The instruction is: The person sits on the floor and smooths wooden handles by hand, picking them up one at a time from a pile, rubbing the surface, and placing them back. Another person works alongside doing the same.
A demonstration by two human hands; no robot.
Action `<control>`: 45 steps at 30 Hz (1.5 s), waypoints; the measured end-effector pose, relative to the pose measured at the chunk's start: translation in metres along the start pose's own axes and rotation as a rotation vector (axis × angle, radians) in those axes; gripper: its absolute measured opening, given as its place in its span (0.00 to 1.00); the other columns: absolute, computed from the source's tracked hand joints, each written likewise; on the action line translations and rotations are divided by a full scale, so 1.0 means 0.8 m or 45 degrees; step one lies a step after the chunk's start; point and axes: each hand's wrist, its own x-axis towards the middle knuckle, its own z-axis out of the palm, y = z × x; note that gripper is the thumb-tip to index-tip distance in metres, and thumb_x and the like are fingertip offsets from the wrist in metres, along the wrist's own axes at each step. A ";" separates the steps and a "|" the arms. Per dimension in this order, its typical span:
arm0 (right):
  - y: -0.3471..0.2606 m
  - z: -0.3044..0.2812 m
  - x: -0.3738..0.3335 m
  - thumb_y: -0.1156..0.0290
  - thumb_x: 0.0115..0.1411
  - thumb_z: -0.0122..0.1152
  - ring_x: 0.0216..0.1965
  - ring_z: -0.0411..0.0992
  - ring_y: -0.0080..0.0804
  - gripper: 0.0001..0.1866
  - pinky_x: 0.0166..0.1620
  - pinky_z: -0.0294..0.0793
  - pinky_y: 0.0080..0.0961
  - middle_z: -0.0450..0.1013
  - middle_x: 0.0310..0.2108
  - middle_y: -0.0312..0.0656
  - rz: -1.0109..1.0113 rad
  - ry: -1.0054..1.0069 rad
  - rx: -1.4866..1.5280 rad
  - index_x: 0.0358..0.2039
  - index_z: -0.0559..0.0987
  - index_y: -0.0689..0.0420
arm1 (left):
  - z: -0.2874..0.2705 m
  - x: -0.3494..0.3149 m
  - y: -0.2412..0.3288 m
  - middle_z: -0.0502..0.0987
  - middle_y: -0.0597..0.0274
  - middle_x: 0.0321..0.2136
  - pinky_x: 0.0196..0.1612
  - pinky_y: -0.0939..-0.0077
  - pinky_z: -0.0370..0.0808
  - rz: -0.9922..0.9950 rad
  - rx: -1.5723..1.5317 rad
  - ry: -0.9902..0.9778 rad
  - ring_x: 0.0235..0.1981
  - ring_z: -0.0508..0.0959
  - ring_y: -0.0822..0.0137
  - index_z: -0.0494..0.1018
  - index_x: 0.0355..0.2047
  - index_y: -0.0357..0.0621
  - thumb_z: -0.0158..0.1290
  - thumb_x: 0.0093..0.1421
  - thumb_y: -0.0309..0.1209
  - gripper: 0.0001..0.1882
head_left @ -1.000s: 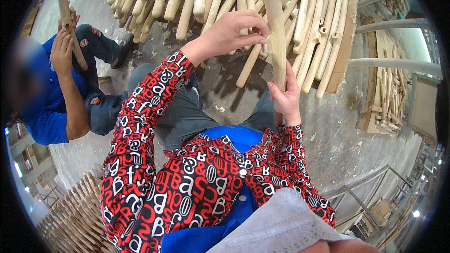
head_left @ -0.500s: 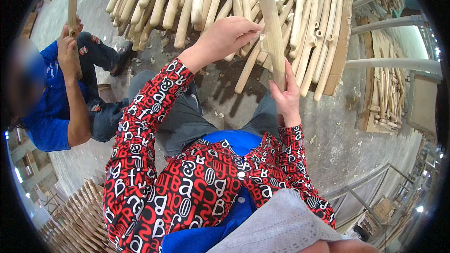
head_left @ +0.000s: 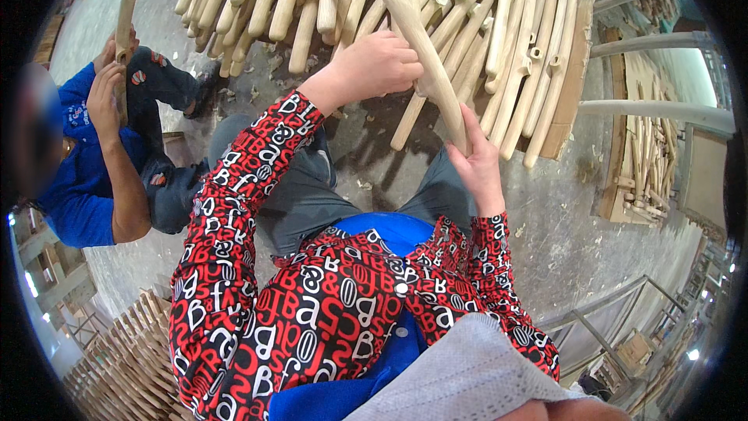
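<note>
A long, pale, slightly curved wooden furniture part (head_left: 417,31) slants from the upper middle toward my right side. My right hand (head_left: 477,157) is closed around its lower end, thumb on the near side and fingers behind. Beside its middle, my left hand (head_left: 380,64) has its fingers curled in at the wood's left edge. Whatever those fingers pinch, if anything, is hidden. Just beyond both hands lies a big pile of similar wooden parts (head_left: 308,12), some with carved sockets (head_left: 536,53) near their joints.
At the left a seated co-worker in a blue shirt (head_left: 86,210) grips another curved wooden part (head_left: 127,15) upright. Cardboard (head_left: 562,113) lies under the pile's right side. Farther right, more parts (head_left: 645,152) rest by pale curved bars (head_left: 654,107). Stacked wood (head_left: 128,351) stands lower left.
The wooden part has tilted, its upper end swinging left. My left hand's fingers have curled in more and sit slightly lower. My right hand still holds the lower end.
</note>
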 end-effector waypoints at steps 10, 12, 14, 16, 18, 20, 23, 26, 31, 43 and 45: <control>-0.006 0.022 -0.005 0.76 0.53 0.62 0.15 0.63 0.18 0.41 0.17 0.63 0.16 0.68 0.25 0.34 0.523 -0.214 1.223 0.66 0.55 0.58 | 0.010 0.004 -0.007 0.74 0.61 0.26 0.33 0.72 0.73 -0.247 -0.477 0.361 0.28 0.75 0.62 0.74 0.30 0.40 0.57 0.48 0.22 0.08; -0.005 0.019 -0.003 0.76 0.53 0.62 0.15 0.63 0.18 0.41 0.17 0.64 0.17 0.68 0.25 0.35 0.509 -0.238 1.287 0.66 0.54 0.57 | 0.012 0.004 -0.003 0.76 0.60 0.27 0.33 0.73 0.73 -0.355 -0.607 0.403 0.28 0.76 0.65 0.74 0.30 0.38 0.57 0.49 0.21 0.07; -0.001 0.014 -0.006 0.76 0.53 0.62 0.15 0.64 0.19 0.42 0.16 0.64 0.18 0.68 0.25 0.36 0.525 -0.254 1.343 0.66 0.53 0.56 | 0.009 0.006 0.004 0.77 0.61 0.28 0.34 0.74 0.74 -0.472 -0.751 0.371 0.29 0.77 0.68 0.75 0.33 0.37 0.56 0.53 0.22 0.06; 0.000 0.011 -0.008 0.75 0.53 0.62 0.13 0.63 0.20 0.42 0.15 0.64 0.18 0.68 0.24 0.38 0.545 -0.297 1.526 0.66 0.52 0.55 | 0.005 0.004 0.005 0.78 0.61 0.30 0.36 0.73 0.74 -0.639 -1.016 0.335 0.31 0.77 0.70 0.75 0.35 0.37 0.54 0.56 0.22 0.06; -0.001 0.011 -0.011 0.74 0.53 0.62 0.12 0.63 0.21 0.42 0.14 0.64 0.18 0.68 0.23 0.39 0.569 -0.349 1.698 0.66 0.52 0.54 | 0.004 -0.001 0.004 0.78 0.61 0.33 0.38 0.72 0.76 -0.859 -1.401 0.295 0.34 0.77 0.70 0.74 0.38 0.38 0.51 0.60 0.22 0.07; 0.001 0.009 -0.012 0.74 0.53 0.62 0.11 0.62 0.22 0.42 0.13 0.64 0.18 0.67 0.22 0.40 0.591 -0.393 1.849 0.66 0.52 0.52 | 0.002 0.008 0.005 0.77 0.60 0.36 0.42 0.71 0.76 -0.866 -1.716 0.434 0.36 0.77 0.68 0.73 0.40 0.38 0.47 0.62 0.21 0.08; 0.002 0.010 -0.011 0.73 0.52 0.62 0.11 0.61 0.22 0.40 0.13 0.63 0.17 0.66 0.21 0.40 0.566 -0.452 1.917 0.64 0.54 0.52 | 0.003 0.009 0.007 0.75 0.58 0.38 0.46 0.69 0.75 -0.777 -1.843 0.478 0.39 0.77 0.67 0.72 0.40 0.37 0.43 0.63 0.21 0.09; -0.003 0.014 -0.014 0.75 0.53 0.61 0.11 0.61 0.21 0.41 0.13 0.62 0.18 0.67 0.22 0.40 0.591 -0.465 2.018 0.66 0.53 0.51 | 0.004 0.000 0.002 0.75 0.60 0.32 0.41 0.73 0.74 -0.469 -1.371 0.405 0.33 0.76 0.70 0.73 0.33 0.36 0.41 0.64 0.24 0.10; -0.003 0.034 -0.011 0.77 0.55 0.59 0.12 0.62 0.20 0.42 0.14 0.63 0.18 0.68 0.23 0.38 0.435 -0.210 1.462 0.67 0.50 0.52 | 0.002 0.001 0.006 0.74 0.63 0.27 0.36 0.77 0.72 -0.772 -1.667 0.270 0.29 0.74 0.73 0.71 0.29 0.34 0.43 0.64 0.24 0.09; -0.032 0.004 -0.003 0.76 0.55 0.60 0.14 0.63 0.20 0.40 0.16 0.64 0.18 0.66 0.21 0.35 0.501 -0.166 1.329 0.66 0.54 0.54 | -0.005 0.023 0.014 0.76 0.62 0.33 0.37 0.76 0.76 -0.323 -0.465 0.349 0.34 0.78 0.66 0.74 0.46 0.43 0.57 0.57 0.28 0.16; -0.037 0.002 -0.005 0.76 0.55 0.60 0.14 0.63 0.20 0.40 0.16 0.64 0.18 0.66 0.21 0.35 0.534 -0.194 1.311 0.66 0.54 0.54 | -0.007 0.021 0.005 0.77 0.62 0.33 0.37 0.74 0.76 -0.133 -0.166 0.359 0.35 0.78 0.63 0.75 0.45 0.43 0.58 0.55 0.27 0.16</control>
